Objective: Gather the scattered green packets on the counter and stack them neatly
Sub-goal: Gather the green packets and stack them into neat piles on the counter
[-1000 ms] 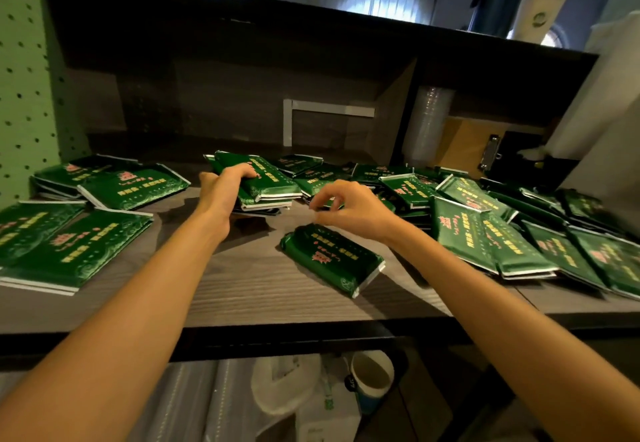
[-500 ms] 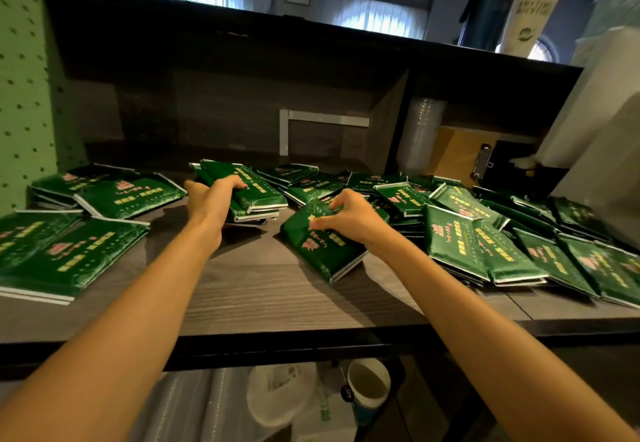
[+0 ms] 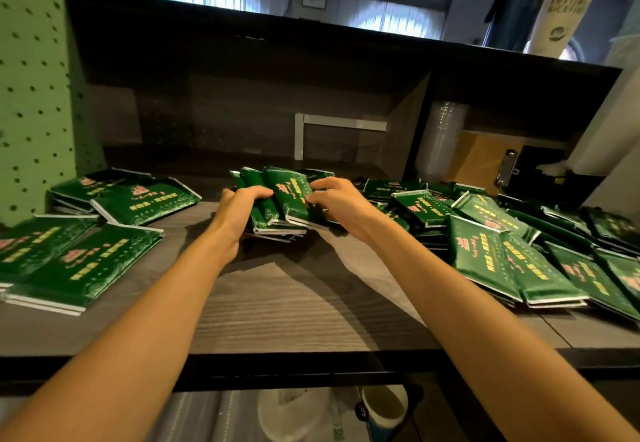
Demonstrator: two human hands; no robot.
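A small stack of green packets [image 3: 273,206] sits in the middle of the wooden counter [image 3: 277,303]. My left hand [image 3: 239,209] grips the stack's left side, fingers curled over its top. My right hand [image 3: 337,199] holds a green packet [image 3: 291,196] by its right edge, laid on top of that stack. More green packets [image 3: 491,254] lie scattered in a loose heap to the right. Other green packets [image 3: 83,268] lie in low piles at the left, with a further pile of packets [image 3: 138,199] behind them.
A green pegboard [image 3: 31,95] stands at the far left. Behind the counter are a dark back wall, a sleeve of clear plastic cups [image 3: 440,140] and a clipboard [image 3: 485,161]. Below the front edge sits a paper cup [image 3: 384,407].
My right hand picked up the single packet lying near the counter's middle and carried it left onto the stack under my left hand. The camera view shifted slightly.
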